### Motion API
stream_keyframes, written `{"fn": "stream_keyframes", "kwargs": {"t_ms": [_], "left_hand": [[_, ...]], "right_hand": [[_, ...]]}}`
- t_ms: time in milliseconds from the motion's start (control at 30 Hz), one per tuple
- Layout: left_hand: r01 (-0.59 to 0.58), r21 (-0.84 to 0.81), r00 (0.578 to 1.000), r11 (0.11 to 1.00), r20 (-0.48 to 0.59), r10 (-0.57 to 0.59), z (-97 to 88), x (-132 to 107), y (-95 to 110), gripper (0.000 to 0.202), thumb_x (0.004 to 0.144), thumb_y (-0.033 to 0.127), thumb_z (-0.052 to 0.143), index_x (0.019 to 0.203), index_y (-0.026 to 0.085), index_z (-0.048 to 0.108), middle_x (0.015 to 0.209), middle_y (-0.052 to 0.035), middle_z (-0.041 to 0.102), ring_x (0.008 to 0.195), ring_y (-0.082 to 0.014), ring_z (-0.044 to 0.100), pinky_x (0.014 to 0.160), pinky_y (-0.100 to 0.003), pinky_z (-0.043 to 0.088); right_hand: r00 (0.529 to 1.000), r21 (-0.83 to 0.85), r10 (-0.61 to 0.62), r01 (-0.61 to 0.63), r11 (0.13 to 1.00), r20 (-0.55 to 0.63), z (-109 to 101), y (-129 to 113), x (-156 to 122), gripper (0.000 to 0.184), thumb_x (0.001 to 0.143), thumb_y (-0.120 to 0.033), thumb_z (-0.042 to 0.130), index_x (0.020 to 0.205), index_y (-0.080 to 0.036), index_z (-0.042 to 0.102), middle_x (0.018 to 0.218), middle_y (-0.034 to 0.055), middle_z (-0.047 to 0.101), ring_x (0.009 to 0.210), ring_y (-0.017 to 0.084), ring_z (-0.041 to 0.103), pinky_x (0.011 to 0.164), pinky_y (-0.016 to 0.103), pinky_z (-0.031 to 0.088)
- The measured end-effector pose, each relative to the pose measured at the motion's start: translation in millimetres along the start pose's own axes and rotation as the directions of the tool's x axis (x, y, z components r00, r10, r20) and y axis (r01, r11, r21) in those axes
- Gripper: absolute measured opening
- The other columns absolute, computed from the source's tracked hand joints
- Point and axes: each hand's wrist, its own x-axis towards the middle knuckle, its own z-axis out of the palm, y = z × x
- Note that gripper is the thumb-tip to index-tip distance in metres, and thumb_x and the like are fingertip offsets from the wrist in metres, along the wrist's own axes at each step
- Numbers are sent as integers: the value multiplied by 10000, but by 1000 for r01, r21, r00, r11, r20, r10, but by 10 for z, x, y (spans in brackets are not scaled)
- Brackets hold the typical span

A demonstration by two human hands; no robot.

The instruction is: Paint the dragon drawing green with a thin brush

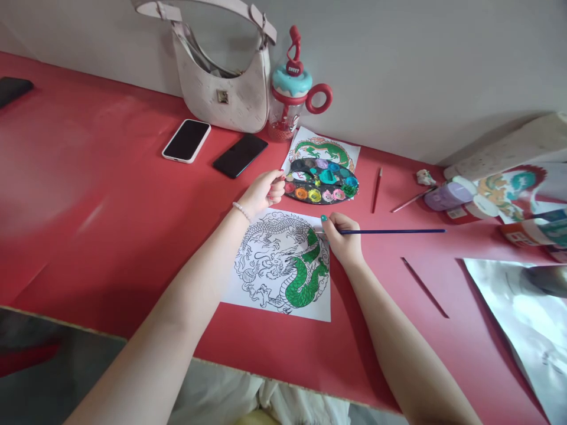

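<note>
My left hand (266, 192), a beaded bracelet at its wrist, is closed with its fingertips at the left edge of a black paint palette (305, 192). Dabs of many colours fill the palette's wells. Gripped in my right hand (345, 236) is a paintbrush with a long blue handle (398, 231); its tip meets the right part of a dragon drawing (266, 260). Green paint covers the dragon's body on that side, while the left side shows black outlines on white. Behind the palette lies a second dragon picture (354, 154), painted green and orange.
A white handbag (221, 100) and a tumbler (290, 100) with a red handle stand against the wall. Two phones, one white-edged (186, 140) and one black (240, 155), lie before them. Thin brushes (425, 287) and paint jars (449, 193) are at right on the red table (110, 195).
</note>
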Motion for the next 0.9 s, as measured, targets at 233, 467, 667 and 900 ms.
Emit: {"fn": "stream_keyframes", "kwargs": {"t_ms": [233, 467, 667, 900], "left_hand": [[-6, 0, 1000, 1000, 17, 6, -16, 8, -11, 273, 876, 186, 373, 604, 175, 359, 434, 105, 172, 330, -19, 161, 350, -156, 117], [2, -11, 1000, 1000, 14, -2, -32, 14, -14, 273, 872, 186, 379, 600, 173, 370, 438, 104, 169, 328, -19, 162, 346, -156, 118], [23, -12, 1000, 1000, 5, -23, -16, 9, 0, 285, 879, 191, 376, 595, 169, 374, 437, 104, 172, 325, -19, 160, 340, -153, 120], [19, -15, 1000, 1000, 21, -18, -29, 14, -2, 287, 881, 183, 360, 595, 171, 368, 428, 105, 173, 322, -21, 153, 341, -156, 115]], "right_hand": [[1000, -21, -10, 10, 1000, 17, 1, -9, -3, 354, 778, -261, 497, 479, -193, 319, 447, -56, 309, 438, 63, 294, 439, 233, 235], [1000, 5, 18, -18, 1000, -1, -7, 0, -6, 372, 794, -302, 497, 484, -197, 320, 444, -53, 306, 430, 69, 309, 437, 238, 244], [1000, -10, 6, -6, 1000, 10, -1, 0, -6, 364, 785, -267, 495, 478, -197, 311, 444, -52, 303, 433, 68, 299, 435, 237, 238], [1000, -9, 21, -21, 1000, -11, -4, -5, -11, 369, 790, -288, 494, 482, -200, 311, 438, -55, 298, 424, 69, 300, 436, 243, 236]]}}
